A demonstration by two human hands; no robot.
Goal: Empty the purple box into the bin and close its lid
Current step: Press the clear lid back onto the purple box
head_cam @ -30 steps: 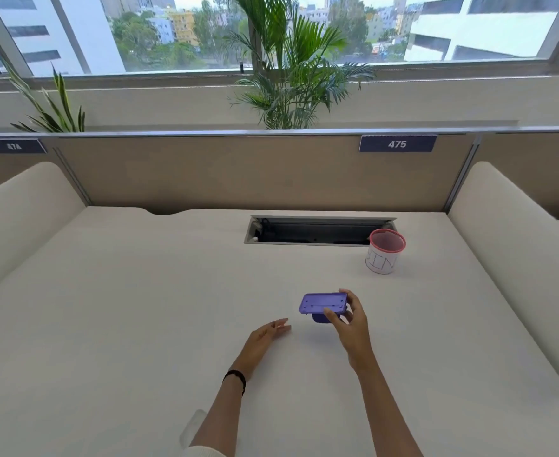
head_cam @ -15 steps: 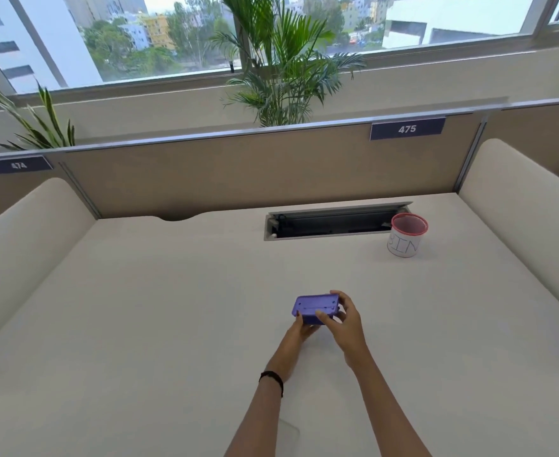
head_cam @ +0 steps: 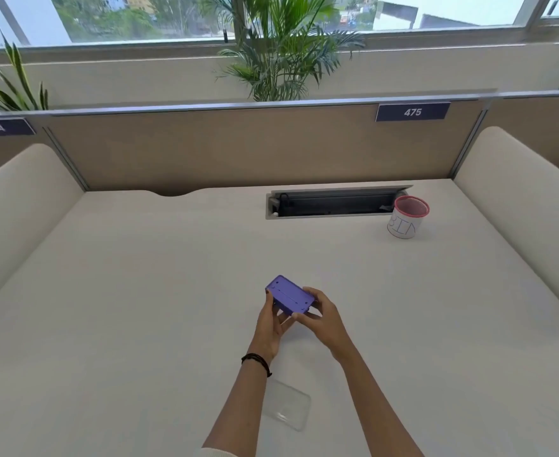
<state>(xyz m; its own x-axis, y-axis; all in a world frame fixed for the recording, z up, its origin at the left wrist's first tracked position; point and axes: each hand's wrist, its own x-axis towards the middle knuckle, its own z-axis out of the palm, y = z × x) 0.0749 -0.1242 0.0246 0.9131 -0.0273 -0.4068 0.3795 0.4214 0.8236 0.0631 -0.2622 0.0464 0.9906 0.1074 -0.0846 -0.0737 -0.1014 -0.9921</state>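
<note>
Both hands, left hand & right hand, clasping purple box by its ends above worktop; bin well apart, fwd-right, nearer right hand.

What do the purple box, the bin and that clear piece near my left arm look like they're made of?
The purple box looks like matte moulded plastic: even colour, rounded corners, small moulded holes. The bin seems to be a pink wire-mesh cup wrapped in white paper with "BIN" handwritten on it, though the mesh is hard to confirm. The clear piece looks like thin glossy transparent plastic, as the desk shows through it.
</note>
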